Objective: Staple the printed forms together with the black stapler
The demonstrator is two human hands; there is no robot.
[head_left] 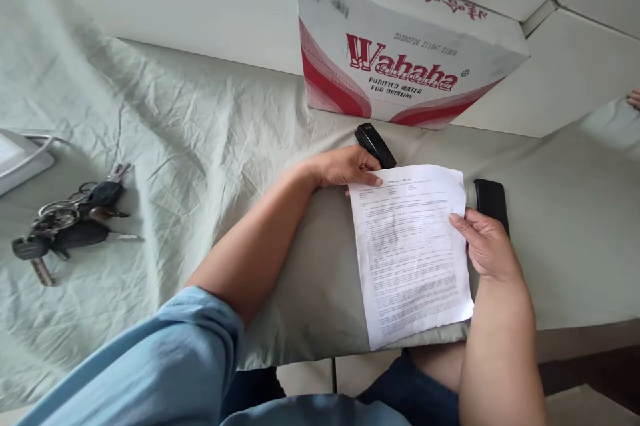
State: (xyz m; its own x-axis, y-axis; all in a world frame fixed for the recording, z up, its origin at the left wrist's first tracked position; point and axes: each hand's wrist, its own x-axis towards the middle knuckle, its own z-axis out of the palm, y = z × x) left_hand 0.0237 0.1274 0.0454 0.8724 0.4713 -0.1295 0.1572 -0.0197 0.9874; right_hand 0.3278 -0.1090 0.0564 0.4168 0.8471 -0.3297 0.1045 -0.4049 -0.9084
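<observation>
Pale green cloth (pixel 200 126), creased all over, covers the worktop, which stands against a white wall. On that cloth lies a printed sheet of paper (pixel 413 253), turned slightly askew, its lower edge reaching the worktop's front edge.

Taking the paper as the landmark: the left hand (pixel 347 168) rests at its upper left corner, fingers flat and pressing the corner down, a released grip rather than a clenched one. The right hand (pixel 487 243) lies against the paper's right edge, thumb on top of the sheet; whether the fingers curl under the edge cannot be told. A black stapler (pixel 375 144) sits just above the paper's upper left corner, beside the left hand's fingertips. A black phone (pixel 491 203) lies just right of the paper, partly under the right hand. Behind the paper, against the wall, stands a white and red cardboard box (pixel 405 59) printed "Wahaha purified water for drinking". Well to the left of the paper lies a bunch of keys (pixel 70 219), and farther left a white device (pixel 20 159) shows at the frame's edge.
</observation>
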